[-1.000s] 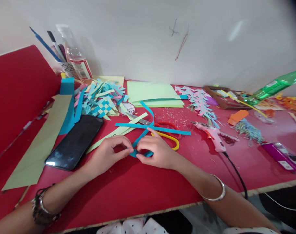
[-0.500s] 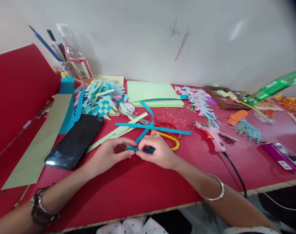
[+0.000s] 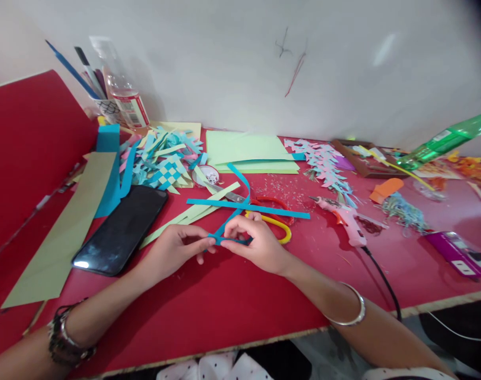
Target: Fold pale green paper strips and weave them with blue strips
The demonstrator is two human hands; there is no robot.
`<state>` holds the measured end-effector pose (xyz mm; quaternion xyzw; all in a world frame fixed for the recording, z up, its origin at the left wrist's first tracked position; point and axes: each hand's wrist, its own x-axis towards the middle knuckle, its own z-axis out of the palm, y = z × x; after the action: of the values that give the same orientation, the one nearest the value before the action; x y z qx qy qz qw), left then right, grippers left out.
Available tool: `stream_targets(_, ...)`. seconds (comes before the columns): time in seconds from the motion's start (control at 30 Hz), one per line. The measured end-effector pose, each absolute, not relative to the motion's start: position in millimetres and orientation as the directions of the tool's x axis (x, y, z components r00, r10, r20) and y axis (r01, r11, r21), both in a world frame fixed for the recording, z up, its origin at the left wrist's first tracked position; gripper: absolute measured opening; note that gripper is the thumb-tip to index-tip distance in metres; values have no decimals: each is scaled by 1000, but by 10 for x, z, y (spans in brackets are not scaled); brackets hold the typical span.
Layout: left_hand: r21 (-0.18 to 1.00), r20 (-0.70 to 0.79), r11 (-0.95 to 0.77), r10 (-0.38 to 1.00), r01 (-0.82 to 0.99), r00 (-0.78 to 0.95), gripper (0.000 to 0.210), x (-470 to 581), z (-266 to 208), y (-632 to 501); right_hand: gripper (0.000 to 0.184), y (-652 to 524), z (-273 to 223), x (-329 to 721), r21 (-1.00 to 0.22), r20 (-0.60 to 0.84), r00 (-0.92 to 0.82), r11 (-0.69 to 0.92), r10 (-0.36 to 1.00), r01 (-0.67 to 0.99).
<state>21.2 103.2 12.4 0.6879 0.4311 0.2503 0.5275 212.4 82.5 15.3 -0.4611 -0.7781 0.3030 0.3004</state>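
Smartphone, black and glossy (image 3: 119, 232), lies left of centre near the left forearm (image 3: 109, 307), where a sideways swing could shove it into the long olive-green paper sheet beside it. At the centre of the frame, a person's left hand (image 3: 177, 244) pinches thumb and forefinger tight on a narrow bright-blue paper strip (image 3: 218, 239) that runs between both hands; too hard a tug could crease it askew or tear it. The right hand (image 3: 260, 244), also in a close pinch, grips the same strip; a slack thumb could let it slip. The strip's upper length crosses a straight, loose blue paper strip (image 3: 288, 214) and could drag it along if pulled. Behind the right hand, red-and-yellow-handled scissors (image 3: 289, 230) could catch the paper too. At right of centre, a pink plastic glue gun (image 3: 354, 235) could burn a straying hand if hot, though its heat cannot be told.

The count, left to right: one phone; one clear bottle with a red-and-white label (image 3: 130, 108), upper left; one heap of shredded pastel paper (image 3: 161, 145), its pieces too tangled to number; two hands on one strip; one loose strip; one pair of scissors; one glue gun; one green bottle (image 3: 446, 138), tilted at upper right; one purple box (image 3: 448, 250), far right.
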Motion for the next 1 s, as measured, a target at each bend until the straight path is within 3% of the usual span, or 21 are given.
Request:
stream_targets(0.2, 930, -90, -109, 859, 352, 504, 23, 205, 133, 1006, 14, 846, 160, 2137, -729, 159, -472, 426, 867, 536)
stream_targets(0.57, 911, -67, -146, 870, 385, 489, 19, 210, 166, 987, 16, 856, 165, 2120, -792, 164, -350, 335, 922, 511)
stream_targets(1.0, 893, -27, -198, 872, 403, 489, 24, 209, 173, 978, 13, 855, 144, 2122, -850, 150, -402, 325, 903, 414)
